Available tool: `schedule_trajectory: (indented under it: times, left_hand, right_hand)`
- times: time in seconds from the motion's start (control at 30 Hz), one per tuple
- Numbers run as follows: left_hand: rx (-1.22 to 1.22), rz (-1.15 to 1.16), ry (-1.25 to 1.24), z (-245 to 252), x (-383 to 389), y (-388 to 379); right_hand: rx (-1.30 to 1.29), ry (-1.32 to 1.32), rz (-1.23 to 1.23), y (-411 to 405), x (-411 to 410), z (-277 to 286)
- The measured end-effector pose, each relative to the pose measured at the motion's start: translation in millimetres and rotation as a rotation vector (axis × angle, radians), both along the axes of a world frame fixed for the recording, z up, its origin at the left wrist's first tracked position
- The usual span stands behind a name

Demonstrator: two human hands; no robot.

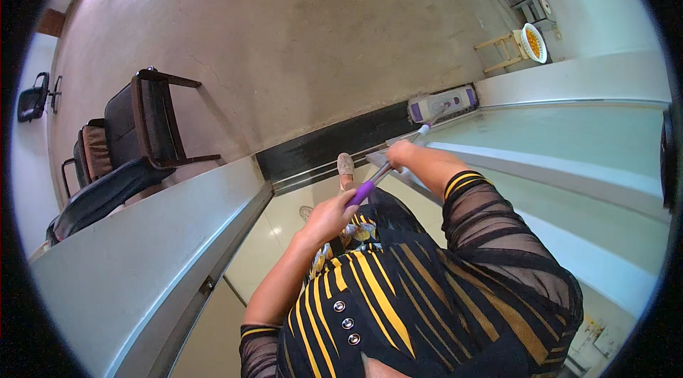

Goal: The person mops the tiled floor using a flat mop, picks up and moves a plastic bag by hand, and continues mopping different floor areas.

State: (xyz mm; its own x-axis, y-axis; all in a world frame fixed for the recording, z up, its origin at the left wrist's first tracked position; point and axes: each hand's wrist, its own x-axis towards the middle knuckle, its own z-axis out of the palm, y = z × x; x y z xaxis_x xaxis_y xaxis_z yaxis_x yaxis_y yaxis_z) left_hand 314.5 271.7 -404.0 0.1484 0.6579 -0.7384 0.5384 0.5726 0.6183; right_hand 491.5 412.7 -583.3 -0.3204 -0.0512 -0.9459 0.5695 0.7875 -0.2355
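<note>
A flat mop with a purple and metal handle slants down away from my body. My left hand (329,218) is closed round the purple grip (361,194) at its upper end. Farther down the pole, my right hand (401,155) is wrapped round the metal shaft. The rectangular mop head (444,104), white with purple ends and a fringed pad, lies on the black threshold strip (336,135), at its right end beside the door frame. One of my shoes (346,163) shows by the metal door track.
White walls flank the doorway, with sliding glass door panels (560,127) at right. Dark armchairs (141,121) stand at left on the concrete floor (320,31). A wooden stool (504,52) and a white basket (543,44) of orange items are at upper right.
</note>
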Motion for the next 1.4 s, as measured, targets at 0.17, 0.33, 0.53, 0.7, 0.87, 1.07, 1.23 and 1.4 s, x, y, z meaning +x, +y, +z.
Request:
schedule_trajectory:
  times: [0.17, 0.33, 0.53, 0.7, 0.87, 1.07, 1.23, 1.4]
  left_hand:
    - [-0.016, 0.106, 0.124, 48, -39, -33]
    - [0.016, 0.221, 0.29, 103, -54, -97]
    - [0.063, 0.361, 0.541, 172, -56, -125]
    - [0.255, 0.358, 0.632, 221, -58, -120]
    - [0.189, 0.404, 0.557, 255, -56, -115]
    - [0.618, 0.766, 0.082, 217, -37, -143]
    - [0.759, 0.688, -0.316, 200, -15, -123]
    - [0.739, 0.272, -0.233, 176, 12, -103]
  right_hand:
    - [-0.233, 0.129, 0.016, -41, -52, -40]
    - [-0.355, 0.323, 0.079, -90, -100, 23]
    - [-0.384, 0.662, -0.119, -136, -124, 55]
    - [-0.326, 1.139, -0.449, -155, -142, 97]
    - [-0.394, 1.13, -0.501, -166, -144, 128]
    - [-0.244, 1.1, -0.527, -154, -119, 34]
    - [0.003, 1.278, -0.411, -123, -98, 13]
    - [0.167, 1.248, -0.453, -101, -94, -26]
